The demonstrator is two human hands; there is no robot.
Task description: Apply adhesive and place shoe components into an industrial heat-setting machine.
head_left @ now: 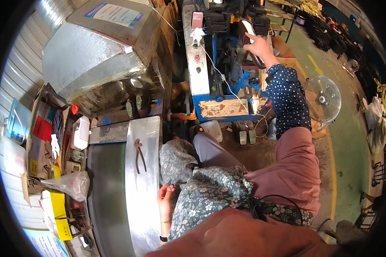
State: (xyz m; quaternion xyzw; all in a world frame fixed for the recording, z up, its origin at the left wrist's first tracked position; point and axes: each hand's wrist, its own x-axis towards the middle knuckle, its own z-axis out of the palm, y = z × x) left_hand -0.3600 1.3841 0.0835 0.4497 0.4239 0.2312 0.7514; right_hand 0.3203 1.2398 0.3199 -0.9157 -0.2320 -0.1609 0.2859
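My right hand (260,48) reaches out to the far right of the machine, its fingers closed round a dark brown shoe (257,61) with a white area on its upper part. The shoe is tilted beside the machine's black upper parts (218,21). My left hand (165,198) hangs low by the edge of the metal tabletop (143,205), next to my flowered apron (210,188). Its fingers are curled together, and what they hold, if anything, cannot be made out. A pair of pincers (137,144) lies on that tabletop.
A conveyor belt (107,188) runs beside the tabletop, below a sheet-metal hood (94,55). Shoes (130,109) sit under the hood. Boxes and bags (75,185) crowd the left. A standing fan (323,99) is at the right. A white cable (218,70) crosses the blue machine.
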